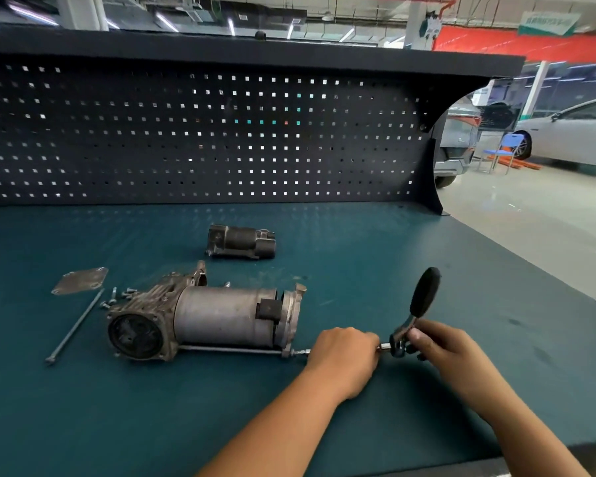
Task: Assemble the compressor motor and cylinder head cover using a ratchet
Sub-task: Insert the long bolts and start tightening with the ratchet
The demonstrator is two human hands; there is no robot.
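The compressor [207,318], a grey motor cylinder joined to a cast crankcase, lies on its side on the green bench top. A long bolt [231,350] runs along its near side into the right end flange. My left hand [343,359] grips the extension bar just right of that flange. My right hand [441,352] holds the ratchet [417,311] at its head, and the black handle points up and away. The flat cylinder head cover plate [80,280] lies to the left, apart from the compressor.
A second long bolt [74,327] and several small screws [117,296] lie left of the compressor. A dark smaller motor unit [241,242] sits further back. A black pegboard [200,132] walls the bench rear; the bench edge [530,256] runs diagonally at right.
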